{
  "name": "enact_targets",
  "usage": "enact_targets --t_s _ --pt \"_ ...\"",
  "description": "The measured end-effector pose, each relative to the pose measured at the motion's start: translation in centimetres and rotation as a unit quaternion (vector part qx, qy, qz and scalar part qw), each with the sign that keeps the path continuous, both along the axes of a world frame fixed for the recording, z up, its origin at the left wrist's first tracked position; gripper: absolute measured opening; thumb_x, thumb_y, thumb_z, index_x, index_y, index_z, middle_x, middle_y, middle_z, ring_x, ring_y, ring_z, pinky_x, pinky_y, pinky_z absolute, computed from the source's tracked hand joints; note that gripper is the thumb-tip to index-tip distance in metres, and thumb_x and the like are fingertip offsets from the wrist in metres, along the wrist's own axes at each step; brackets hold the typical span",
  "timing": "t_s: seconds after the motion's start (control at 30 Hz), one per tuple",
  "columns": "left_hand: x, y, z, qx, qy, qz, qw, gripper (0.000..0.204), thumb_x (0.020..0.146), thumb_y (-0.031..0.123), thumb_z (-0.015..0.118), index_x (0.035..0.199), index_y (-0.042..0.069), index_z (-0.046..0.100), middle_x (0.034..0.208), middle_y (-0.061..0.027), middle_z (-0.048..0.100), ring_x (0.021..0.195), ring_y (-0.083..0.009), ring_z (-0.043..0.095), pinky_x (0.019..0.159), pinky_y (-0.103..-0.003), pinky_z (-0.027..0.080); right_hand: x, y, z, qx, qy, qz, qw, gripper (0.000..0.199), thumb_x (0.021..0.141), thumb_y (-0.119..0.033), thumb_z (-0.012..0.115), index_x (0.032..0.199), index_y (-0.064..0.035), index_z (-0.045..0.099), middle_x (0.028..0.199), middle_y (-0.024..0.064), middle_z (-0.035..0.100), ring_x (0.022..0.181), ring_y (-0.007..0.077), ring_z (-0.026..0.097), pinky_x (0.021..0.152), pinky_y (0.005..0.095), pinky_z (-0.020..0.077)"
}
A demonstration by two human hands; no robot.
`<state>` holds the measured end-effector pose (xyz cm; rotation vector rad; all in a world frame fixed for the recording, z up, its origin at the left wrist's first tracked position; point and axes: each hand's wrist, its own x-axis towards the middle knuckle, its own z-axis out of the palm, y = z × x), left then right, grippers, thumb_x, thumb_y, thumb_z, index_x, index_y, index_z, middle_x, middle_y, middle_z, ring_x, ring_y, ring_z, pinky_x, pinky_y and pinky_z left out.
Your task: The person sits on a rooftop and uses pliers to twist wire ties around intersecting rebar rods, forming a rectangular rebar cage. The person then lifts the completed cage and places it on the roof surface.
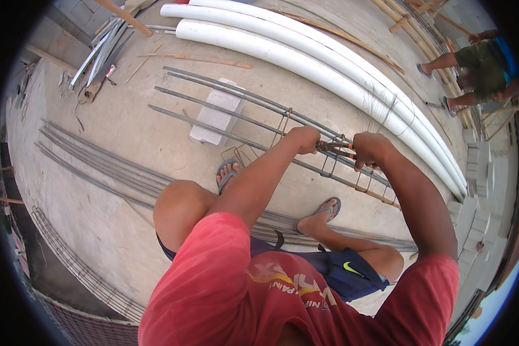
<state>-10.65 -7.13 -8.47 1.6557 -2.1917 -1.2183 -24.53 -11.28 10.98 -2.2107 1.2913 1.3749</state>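
Note:
In front of me lies a rebar cage (254, 126), its long grey steel bars running from left to right with square wire stirrups (327, 164) around them. My right hand (371, 149) is closed around the orange handles of a pair of pincers (332, 148). The dark jaws point left and lie over the upper bars, close to a stirrup. Beside the jaws, my left hand (305, 140) is curled shut at the bars; what its fingers grip is hidden. A pale block (219, 113) props up the left part of the cage.
Long white pipes (259, 47) curve along the far side. Loose steel rods (101, 160) lie left of and beneath my legs. Metal strips (105, 49) and wood lie far left. Grey blocks (470, 222) line the right, where another person (483, 69) stands farther back.

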Motion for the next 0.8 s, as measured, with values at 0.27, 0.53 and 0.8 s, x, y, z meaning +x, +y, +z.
enact_targets --t_s 0.27,0.53,0.8 --pt "0.2 -0.3 -0.1 0.012 0.013 0.000 1.000 0.032 0.075 0.026 0.080 0.102 0.010 0.073 0.103 -0.0125 0.071 0.101 -0.0294 0.066 0.083 -0.042 0.053 -0.8 -1.2 -1.4 0.065 0.027 -0.084 0.994 0.021 0.070 -0.008 0.074 0.089 -0.0026 0.070 0.076 0.0119 0.071 0.060 0.0223 0.070 0.056 0.0345 0.0568" --pt "-3.3 2.7 3.7 -0.184 0.064 0.093 0.976 0.076 0.067 0.030 0.083 0.133 0.013 0.049 0.106 -0.0136 0.066 0.103 -0.0331 0.062 0.088 -0.043 0.049 -1.2 -1.8 -1.7 0.078 0.036 -0.113 0.990 0.027 0.069 -0.003 0.071 0.095 -0.0004 0.068 0.072 0.0111 0.069 0.058 0.0223 0.069 0.053 0.0337 0.0562" --pt "-8.7 2.5 2.5 -0.289 0.159 0.195 0.923 0.055 0.069 0.017 0.080 0.116 0.006 0.052 0.089 -0.0136 0.063 0.090 -0.0356 0.063 0.078 -0.044 0.050 0.3 -2.0 -1.0 0.126 0.036 -0.162 0.978 0.039 0.068 -0.003 0.073 0.106 -0.0004 0.064 0.074 0.0111 0.069 0.060 0.0225 0.070 0.054 0.0339 0.0564"
